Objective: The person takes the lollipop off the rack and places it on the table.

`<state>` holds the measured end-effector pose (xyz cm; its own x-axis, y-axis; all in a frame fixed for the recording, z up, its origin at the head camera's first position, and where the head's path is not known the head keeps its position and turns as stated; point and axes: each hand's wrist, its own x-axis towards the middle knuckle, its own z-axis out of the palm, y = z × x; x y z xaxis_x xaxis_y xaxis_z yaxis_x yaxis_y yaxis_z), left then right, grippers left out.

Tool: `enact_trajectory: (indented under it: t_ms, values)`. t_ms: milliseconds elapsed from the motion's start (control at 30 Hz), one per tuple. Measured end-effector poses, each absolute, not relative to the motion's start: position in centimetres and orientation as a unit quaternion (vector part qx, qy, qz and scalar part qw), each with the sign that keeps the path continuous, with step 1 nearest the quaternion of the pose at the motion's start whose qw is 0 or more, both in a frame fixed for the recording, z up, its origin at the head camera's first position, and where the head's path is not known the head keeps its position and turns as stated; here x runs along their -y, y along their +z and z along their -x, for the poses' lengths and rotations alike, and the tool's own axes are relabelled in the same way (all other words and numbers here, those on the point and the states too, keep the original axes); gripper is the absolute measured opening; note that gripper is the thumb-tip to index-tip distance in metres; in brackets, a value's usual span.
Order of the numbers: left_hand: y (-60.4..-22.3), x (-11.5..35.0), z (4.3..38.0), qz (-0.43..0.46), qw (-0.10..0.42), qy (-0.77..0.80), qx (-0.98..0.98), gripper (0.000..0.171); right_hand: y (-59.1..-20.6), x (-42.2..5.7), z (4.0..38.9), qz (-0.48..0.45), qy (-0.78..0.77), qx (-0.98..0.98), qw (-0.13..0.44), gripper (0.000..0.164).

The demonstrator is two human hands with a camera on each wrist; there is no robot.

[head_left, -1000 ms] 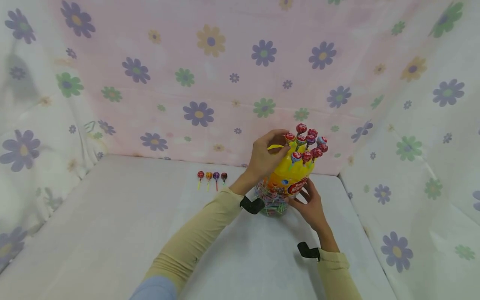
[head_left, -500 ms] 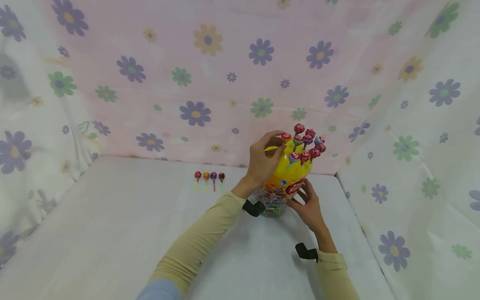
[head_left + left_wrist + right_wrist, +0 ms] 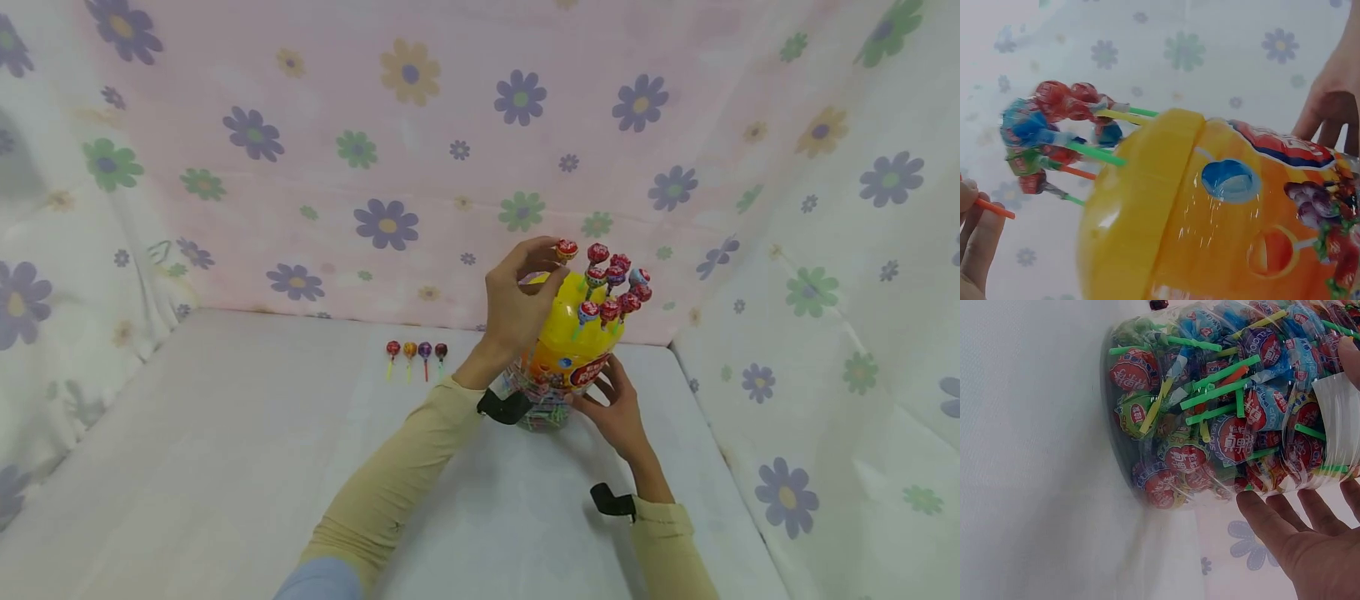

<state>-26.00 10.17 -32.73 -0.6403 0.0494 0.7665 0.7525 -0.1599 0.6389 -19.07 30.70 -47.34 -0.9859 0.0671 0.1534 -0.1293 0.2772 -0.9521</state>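
Observation:
A lollipop jar stands on the white table, with a yellow domed lid (image 3: pixel 564 329) (image 3: pixel 1166 206) and a clear base (image 3: pixel 536 406) (image 3: pixel 1222 406) packed with wrapped lollipops. Several lollipops (image 3: pixel 617 287) (image 3: pixel 1054 125) stick up from holes in the lid. My left hand (image 3: pixel 551 254) pinches one red lollipop (image 3: pixel 566 248) by its orange stick (image 3: pixel 994 208), just above the lid's left side. My right hand (image 3: pixel 611 400) (image 3: pixel 1310 544) rests against the jar's right side at the label, fingers straight and spread.
Several loose lollipops (image 3: pixel 413 351) lie in a row on the table (image 3: pixel 225 450), left of the jar near the back. Flowered cloth walls (image 3: pixel 390 167) close in the back and both sides.
My left hand has risen from the lid's top, lifting the pinched red lollipop up and slightly left, away from the cluster. The right hand stays on the jar.

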Motion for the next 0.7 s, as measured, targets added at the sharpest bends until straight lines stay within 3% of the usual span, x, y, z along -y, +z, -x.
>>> enact_trajectory:
  t_ms: [367, 700]
  values:
    - [-35.2, -6.3, 24.6, 0.305, 0.257, -0.699, 0.594, 0.033, -48.0, -31.2, 19.3, -0.031, 0.590, 0.800, 0.104, 0.092]
    - [-39.3, -0.9, 25.0, 0.248, 0.225, -0.716, 0.613, 0.035, -48.2, -30.9, 19.1, -0.022, 0.588, 0.803, 0.095, 0.091]
